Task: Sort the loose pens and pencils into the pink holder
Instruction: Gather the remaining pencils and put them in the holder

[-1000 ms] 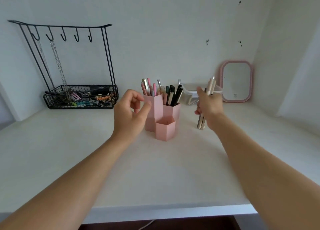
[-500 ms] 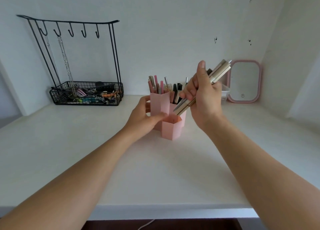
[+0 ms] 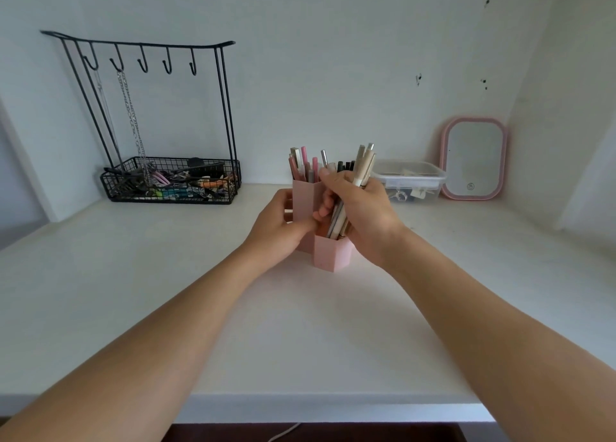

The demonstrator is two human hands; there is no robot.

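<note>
The pink holder (image 3: 331, 255), made of hexagonal tubes of different heights, stands in the middle of the white desk. Several pink, silver and black pens (image 3: 308, 168) stand in its taller back tubes. My left hand (image 3: 278, 223) grips the holder's left side. My right hand (image 3: 361, 208) is closed around a bundle of beige and grey pens (image 3: 361, 166), held steeply with their lower ends inside the low front tube. My hands hide the middle tube.
A black wire rack (image 3: 166, 178) with hooks, chains and a basket of small items stands at the back left. A clear plastic box (image 3: 411, 181) and a pink-framed mirror (image 3: 473, 158) sit at the back right. The desk's front edge (image 3: 300, 408) is near me.
My right hand has carried the bundle of pens from the right side over the holder and lowered their ends into the front tube. My left hand has closed onto the holder's side.
</note>
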